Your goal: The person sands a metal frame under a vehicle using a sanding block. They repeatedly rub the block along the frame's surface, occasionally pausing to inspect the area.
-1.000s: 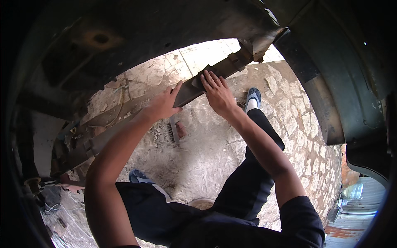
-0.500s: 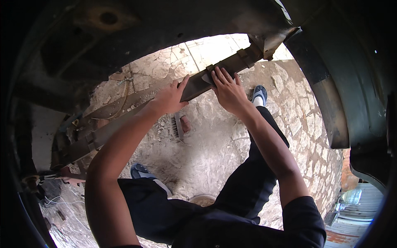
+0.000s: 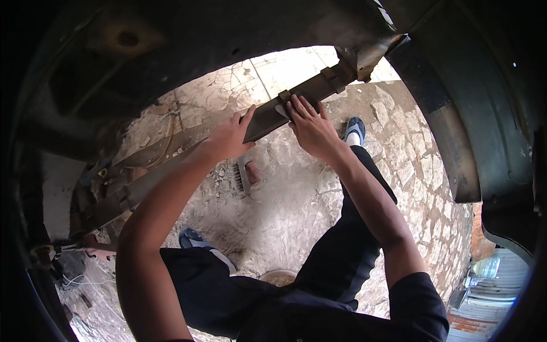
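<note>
floor [image 3: 296, 205]: dusty, stone-patched | bristled brush [image 3: 244, 178] | reddish chunk [image 3: 252, 172] beside brush

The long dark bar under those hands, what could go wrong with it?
The left hand and right hand are bare, so the edges of the bar might scrape them. The brush lies on the ground close by, so a foot could perhaps trip on it.

The right hand [image 3: 316, 135] is resting slightly farther along the dark bar [image 3: 266, 121], toward its right end, than a second ago. Its fingertips are now lying just right of the raised clip [image 3: 284, 96], and the small flat piece [image 3: 282, 111] beside them is showing paler than before.
</note>
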Demonstrator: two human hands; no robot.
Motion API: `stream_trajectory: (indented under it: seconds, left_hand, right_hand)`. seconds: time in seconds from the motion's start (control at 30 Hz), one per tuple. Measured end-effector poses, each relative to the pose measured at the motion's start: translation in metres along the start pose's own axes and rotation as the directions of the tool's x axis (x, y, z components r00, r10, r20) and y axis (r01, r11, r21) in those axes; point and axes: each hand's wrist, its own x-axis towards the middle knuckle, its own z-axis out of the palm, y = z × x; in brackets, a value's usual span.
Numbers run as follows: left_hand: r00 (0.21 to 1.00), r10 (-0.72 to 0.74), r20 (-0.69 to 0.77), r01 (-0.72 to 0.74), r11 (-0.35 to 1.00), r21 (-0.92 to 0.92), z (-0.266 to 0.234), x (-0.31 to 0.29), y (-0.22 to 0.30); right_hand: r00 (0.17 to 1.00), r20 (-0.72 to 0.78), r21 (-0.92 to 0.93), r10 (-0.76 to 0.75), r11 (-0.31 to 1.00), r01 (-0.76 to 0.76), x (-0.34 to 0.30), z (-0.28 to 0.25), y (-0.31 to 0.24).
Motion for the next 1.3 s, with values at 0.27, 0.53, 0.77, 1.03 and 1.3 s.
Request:
stream_trajectory:
  seconds: [0.27, 0.53, 0.77, 1.03, 1.3]
  left_hand:
    - [0.999, -0.015, 0.028, 0.014, 1.000, 0.025, -0.001, 0.002, 0.001]
    - [1.000, 0.012, -0.020, -0.012, 1.000, -0.002, 0.003, 0.003, 0.000]
    - [1.000, 0.005, -0.017, -0.005, 1.000, 0.002, 0.005, 0.002, -0.001]
    - [0.997, 0.005, 0.073, -0.006, 1.000, 0.009, -0.003, 0.005, 0.002]
    - [1.000, 0.008, 0.004, -0.008, 1.000, -0.003, 0.004, 0.001, -0.003]
  right_hand:
    - [0.997, -0.017, 0.008, 0.070, 0.997, -0.070, 0.021, 0.003, -0.006]
    - [0.990, -0.137, 0.026, 0.021, 1.000, -0.017, 0.015, 0.013, 0.005]
    - [0.996, -0.084, 0.006, 0.039, 0.999, -0.039, 0.010, 0.011, -0.004]
    - [0.990, -0.121, -0.009, 0.066, 0.998, -0.067, 0.033, 0.017, -0.005]
    - [0.999, -0.042, -0.152, -0.003, 0.988, -0.003, 0.011, 0.010, -0.004]
